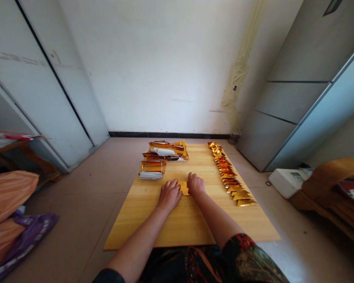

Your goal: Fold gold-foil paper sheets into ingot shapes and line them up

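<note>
Between my hands a small gold packet [183, 188] lies on the wooden board [153, 224]. My left hand [169, 193] has its fingers closed on the packet's left side. On its right edge, my right hand [196, 183] is curled in with its fingertips tucked under, so the exact grip is hidden. Several shiny gold packets [230, 175] stand in an overlapping row along the board's right side. Toward the back left lie piles of gold and brown wrappers [177, 148], with a bundle of gold and white sachets [152, 169] nearer to me.
A white wall [159, 70] rises behind the board. At the right stand a grey fridge [286, 86], a white box [287, 182] and a wooden chair [327, 196]. Orange bags [8, 200] and a purple bag [32, 236] lie at the left, by a white cabinet [47, 90].
</note>
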The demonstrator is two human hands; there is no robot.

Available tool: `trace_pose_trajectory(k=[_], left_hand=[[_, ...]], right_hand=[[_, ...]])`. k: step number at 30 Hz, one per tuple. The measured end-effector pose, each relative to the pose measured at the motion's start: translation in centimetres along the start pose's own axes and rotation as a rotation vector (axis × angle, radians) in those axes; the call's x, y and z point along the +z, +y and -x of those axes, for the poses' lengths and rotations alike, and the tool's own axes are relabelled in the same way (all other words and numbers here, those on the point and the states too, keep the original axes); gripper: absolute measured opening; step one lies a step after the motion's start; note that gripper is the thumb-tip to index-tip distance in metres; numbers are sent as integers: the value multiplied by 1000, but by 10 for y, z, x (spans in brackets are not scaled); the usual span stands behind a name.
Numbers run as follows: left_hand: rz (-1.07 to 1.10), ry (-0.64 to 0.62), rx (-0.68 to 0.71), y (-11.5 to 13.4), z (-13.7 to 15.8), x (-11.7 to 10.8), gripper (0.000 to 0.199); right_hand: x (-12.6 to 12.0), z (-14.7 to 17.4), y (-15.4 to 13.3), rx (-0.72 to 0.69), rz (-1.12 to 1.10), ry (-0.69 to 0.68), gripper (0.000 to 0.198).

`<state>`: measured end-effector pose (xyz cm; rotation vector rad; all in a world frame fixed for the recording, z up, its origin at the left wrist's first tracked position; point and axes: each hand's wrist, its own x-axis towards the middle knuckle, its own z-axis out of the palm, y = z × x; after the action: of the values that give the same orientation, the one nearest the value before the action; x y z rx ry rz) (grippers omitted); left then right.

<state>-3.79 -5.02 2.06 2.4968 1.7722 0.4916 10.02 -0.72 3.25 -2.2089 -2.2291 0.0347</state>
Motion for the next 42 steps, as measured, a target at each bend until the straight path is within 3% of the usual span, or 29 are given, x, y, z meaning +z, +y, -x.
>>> trace_pose_trajectory(k=[6, 9, 11, 16, 19, 28, 42], left_hand=[[47, 27, 49, -2, -1, 1, 20], [39, 31, 32, -1, 0, 1, 18], [33, 24, 27, 0, 0, 0, 17], [24, 15, 25, 0, 1, -1, 18], [10, 11, 12, -1, 1, 1, 20], [33, 32, 24, -3, 3, 1, 15], [53, 30, -5, -8, 1, 7, 25]], right_hand=[[8, -3, 10, -1, -8, 22, 64], [6, -6, 20, 22, -66, 35, 35], [-4, -7, 28, 54, -167, 50, 17], [-37, -2, 26, -3, -562, 251, 20], [-40, 9, 13, -133, -757, 144, 19], [12, 44, 9, -407, -281, 174, 20], [19, 50, 10, -428, -201, 227, 19]])
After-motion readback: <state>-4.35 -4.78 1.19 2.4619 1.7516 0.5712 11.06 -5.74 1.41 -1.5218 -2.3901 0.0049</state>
